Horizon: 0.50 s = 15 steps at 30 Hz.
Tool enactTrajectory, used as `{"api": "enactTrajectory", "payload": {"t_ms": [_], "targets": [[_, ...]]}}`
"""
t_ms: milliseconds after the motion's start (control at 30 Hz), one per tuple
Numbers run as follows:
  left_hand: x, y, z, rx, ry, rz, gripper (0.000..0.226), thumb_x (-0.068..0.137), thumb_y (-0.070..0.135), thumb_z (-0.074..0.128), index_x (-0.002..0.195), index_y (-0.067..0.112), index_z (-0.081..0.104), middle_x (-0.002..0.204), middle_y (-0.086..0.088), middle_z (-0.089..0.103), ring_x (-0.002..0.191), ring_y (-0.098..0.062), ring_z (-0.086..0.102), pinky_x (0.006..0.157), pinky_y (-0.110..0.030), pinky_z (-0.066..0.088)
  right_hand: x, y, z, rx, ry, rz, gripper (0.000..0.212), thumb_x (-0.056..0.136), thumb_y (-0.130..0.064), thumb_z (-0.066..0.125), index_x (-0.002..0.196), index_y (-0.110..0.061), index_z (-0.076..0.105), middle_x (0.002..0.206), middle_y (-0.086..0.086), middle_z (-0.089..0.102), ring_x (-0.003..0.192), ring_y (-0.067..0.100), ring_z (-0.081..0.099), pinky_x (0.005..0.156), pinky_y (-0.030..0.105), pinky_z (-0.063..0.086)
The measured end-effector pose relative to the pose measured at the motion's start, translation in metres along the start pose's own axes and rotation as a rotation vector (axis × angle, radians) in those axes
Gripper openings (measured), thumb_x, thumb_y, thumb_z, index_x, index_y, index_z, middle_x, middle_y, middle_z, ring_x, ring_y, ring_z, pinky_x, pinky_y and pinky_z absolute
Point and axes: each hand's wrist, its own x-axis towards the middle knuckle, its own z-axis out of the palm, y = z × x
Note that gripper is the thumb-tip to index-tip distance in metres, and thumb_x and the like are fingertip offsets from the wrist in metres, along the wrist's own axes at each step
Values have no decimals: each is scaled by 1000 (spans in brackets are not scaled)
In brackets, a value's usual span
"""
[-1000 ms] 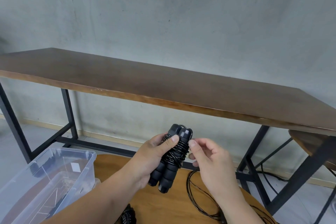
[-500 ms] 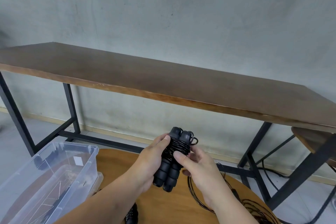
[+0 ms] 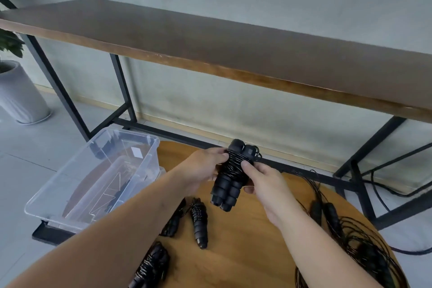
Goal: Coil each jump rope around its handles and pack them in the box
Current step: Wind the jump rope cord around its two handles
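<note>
Both hands hold one black jump rope bundle [image 3: 230, 176], its two ribbed foam handles side by side with thin black cord wound around their upper part, raised above the round wooden counter [image 3: 247, 248]. The left hand [image 3: 202, 170] grips it from the left, fingers curled around the wound cord; the right hand [image 3: 263, 182] pinches it from the right, thumb pressed on the coil. Below them three more coiled black rope bundles [image 3: 198, 222] lie on the counter. A loose tangle of black ropes [image 3: 357, 241] lies on its right side. The clear plastic storage box [image 3: 93, 177] sits to the left, touching the counter's edge.
</note>
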Motion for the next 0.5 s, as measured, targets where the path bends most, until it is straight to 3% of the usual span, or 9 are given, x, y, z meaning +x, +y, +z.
{"api": "enactTrajectory", "payload": {"t_ms": [67,233,333,433,500], "targets": [[1,-16,-12,29,53,-38,29,101,26,54,129,23,60,114,0,71,103,-17,67,81,-27,51,10,15,11,-14,-23,27,20,98,-31,59,112,-18,67,107,-2,70,89,6,63,64,19,46],[1,-77,-28,-46,154,-205,20,99,22,59,117,20,67,108,-8,73,94,-22,65,84,-35,50,30,68,44,-86,-113,171,24,95,-35,62,113,-19,66,110,-3,70,93,9,64,71,23,48],[3,-106,-32,-127,193,-295,26,96,22,64,121,23,64,109,-3,73,95,-17,69,75,-29,52,40,100,60,-73,-155,269,24,94,-34,64,112,-18,67,110,0,71,96,15,66,71,25,48],[10,-128,-35,-135,231,-340,26,96,23,63,121,28,61,98,3,71,81,-10,66,61,-19,48,48,123,70,-54,-169,324,23,94,-32,64,112,-18,67,109,0,71,97,15,65,73,26,46],[17,-141,-35,-140,246,-373,22,96,23,63,117,31,61,97,4,71,82,-10,66,63,-20,48,55,135,73,-29,-184,351,23,94,-32,65,113,-19,67,111,-1,71,98,13,65,74,25,46]]}}
